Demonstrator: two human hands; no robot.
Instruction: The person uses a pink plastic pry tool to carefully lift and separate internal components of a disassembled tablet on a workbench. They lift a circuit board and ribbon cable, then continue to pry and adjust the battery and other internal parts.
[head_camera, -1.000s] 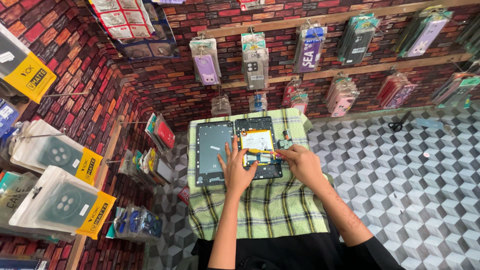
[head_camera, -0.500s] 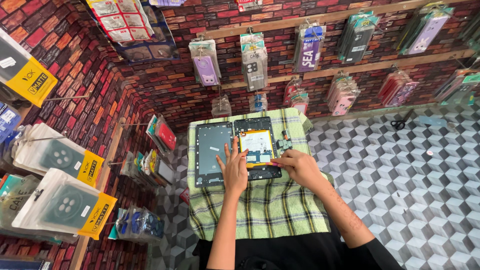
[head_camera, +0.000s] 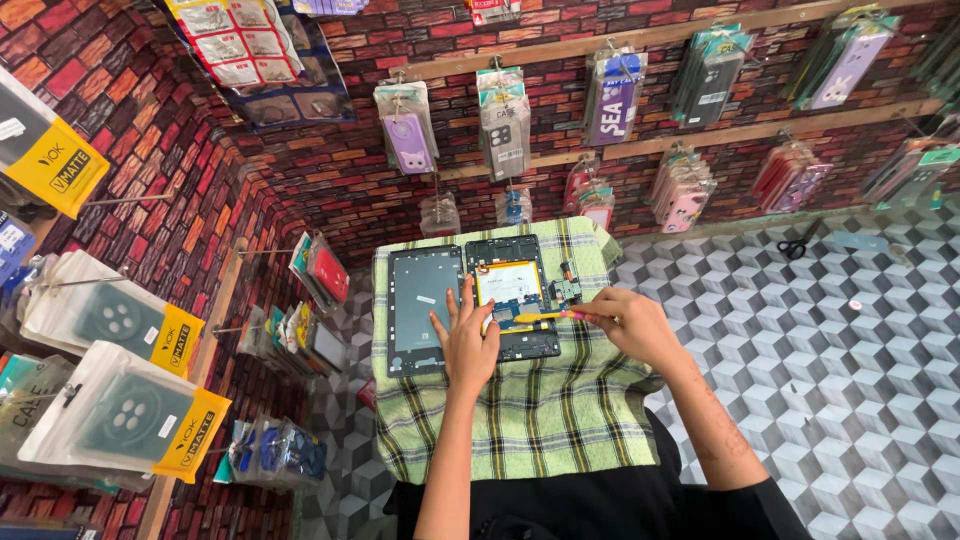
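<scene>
Right now your left hand (head_camera: 466, 345) lies flat, fingers spread and gripping nothing, with its fingertips pressing the left edge of the opened tablet (head_camera: 515, 298); that weight looks meant to keep the body from sliding on the cloth (head_camera: 520, 420). Your right hand (head_camera: 632, 325) is closed in a pinch around a yellow pry tool (head_camera: 545, 316), held nearly level so its thin tip reaches across to the lower edge of the yellow-faced battery inside the tablet. Holding it low like that probably lets the tip slip under a part rather than stab down at it.

The tablet sits face down near the far middle of the cloth, back removed, insides up. Its dark back cover (head_camera: 425, 308) lies just beside it on the left, touching or nearly so, parked out of the tool's way yet close. The checked cloth gives a soft, non-slip bed. A small part (head_camera: 567, 291) rests against the tablet's right edge; you cannot tell what it is. Behind, packaged cases (head_camera: 505, 120) hang on the brick-patterned wall.
</scene>
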